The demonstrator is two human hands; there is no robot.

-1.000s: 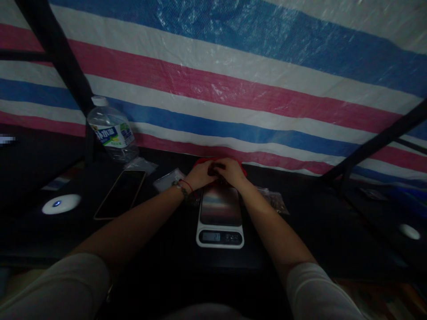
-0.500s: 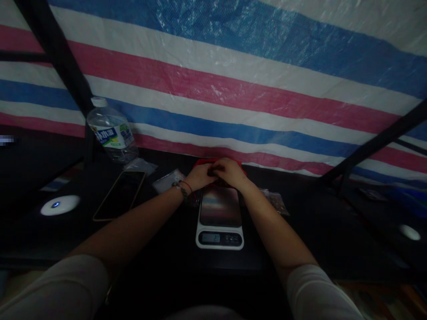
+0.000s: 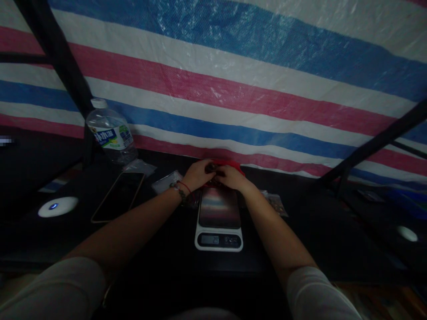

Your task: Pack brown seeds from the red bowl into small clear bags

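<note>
Behind the digital scale [image 3: 219, 211], my left hand [image 3: 199, 172] and my right hand [image 3: 233, 178] meet over a red bag or wrapper [image 3: 236, 165]. Fingers on both hands are curled inward, with small dark pieces showing around the fingertips. What each hand pinches is too dark to make out. The scale has a steel plate, a white body and a lit display; its far end lies under or close to the red thing. A small clear bag of brownish pieces [image 3: 276, 205] lies beside my right forearm. Clear plastic bags [image 3: 166, 181] lie left of my left wrist.
A phone [image 3: 118, 198] lies on the black table to the left, with a white oval device [image 3: 58, 207] beyond it. A large clear bottle [image 3: 111, 133] stands at the back left. Striped sheeting [image 3: 233, 89] hangs behind, between black metal posts [image 3: 58, 58].
My right hand has dropped slightly and its fingers have drawn back toward me, showing more of the red thing and dark pieces. The left hand has shifted only a little.
</note>
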